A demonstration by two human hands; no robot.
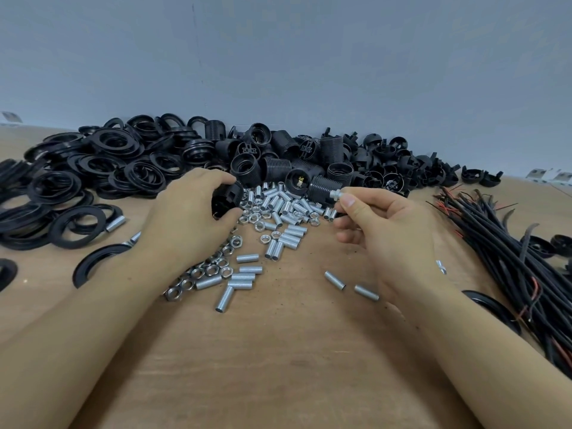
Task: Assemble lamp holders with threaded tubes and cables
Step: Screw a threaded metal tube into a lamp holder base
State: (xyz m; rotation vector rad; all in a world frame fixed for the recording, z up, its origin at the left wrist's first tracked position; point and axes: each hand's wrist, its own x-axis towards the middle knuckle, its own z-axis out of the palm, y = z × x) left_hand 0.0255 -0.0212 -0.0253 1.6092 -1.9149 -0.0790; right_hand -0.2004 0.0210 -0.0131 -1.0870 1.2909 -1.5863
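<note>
On the left, left hand (188, 209) curls round a black lamp holder (227, 199) just above the nuts (216, 261); its opening is hidden, so lining up blind risks cross-threading. Right hand (380, 224) pinches a threaded tube (335, 194) by the fingertips, well apart from the holder; that thin pinch could slip and drop it among loose tubes (288, 212).

Two hands (192, 212); tubes (247, 258), nuts (213, 269) uncountable.
</note>
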